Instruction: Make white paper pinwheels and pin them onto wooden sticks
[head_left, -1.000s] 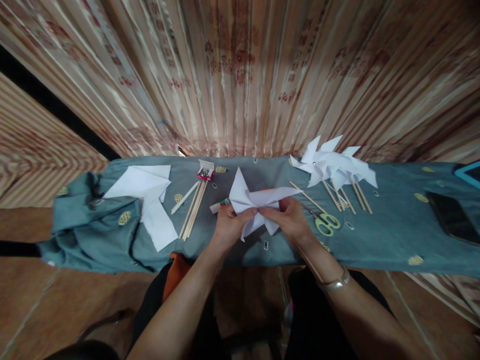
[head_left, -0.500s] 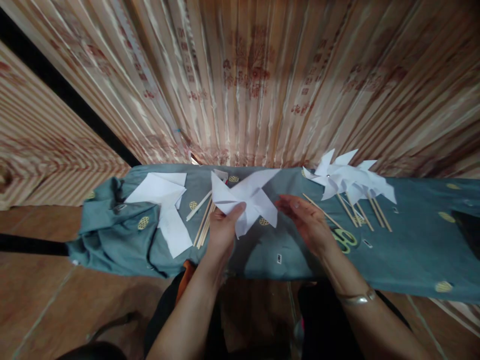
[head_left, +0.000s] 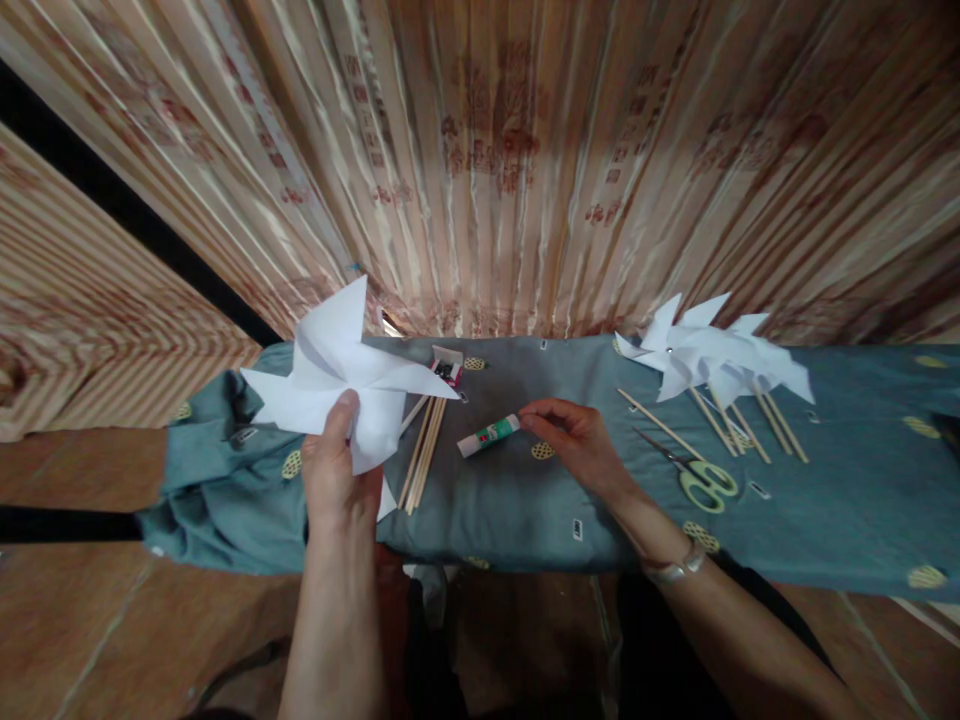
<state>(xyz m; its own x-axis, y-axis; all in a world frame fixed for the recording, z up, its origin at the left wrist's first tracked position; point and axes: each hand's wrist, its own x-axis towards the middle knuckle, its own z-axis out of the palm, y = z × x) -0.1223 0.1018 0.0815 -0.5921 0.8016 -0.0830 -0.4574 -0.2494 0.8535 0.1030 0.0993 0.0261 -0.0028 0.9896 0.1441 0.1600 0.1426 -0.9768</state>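
My left hand [head_left: 341,465] is closed on a white paper pinwheel [head_left: 352,375], thumb pressed at its middle, raised over the left part of the cloth. The pinwheel's blades are folded in toward the centre, and it has no stick on it. My right hand [head_left: 574,440] pinches the right end of a glue stick [head_left: 489,436] with a green label, near the middle of the table. Between the hands lie several thin wooden sticks [head_left: 424,455]. Behind them sits a small opened box [head_left: 447,368] with dark contents. The flat white paper is mostly hidden behind the held pinwheel.
Finished pinwheels [head_left: 712,350] on sticks lie overlapped at the right. Green-handled scissors [head_left: 705,482] and a single stick [head_left: 660,424] lie before them. A grey-green cloth [head_left: 847,480] covers the narrow table; a pleated curtain [head_left: 487,180] hangs behind it.
My left hand has carried the paper pinwheel left and up, uncovering the small box and the glue stick. My right hand has moved left from beside the pinwheel to the glue stick's end.
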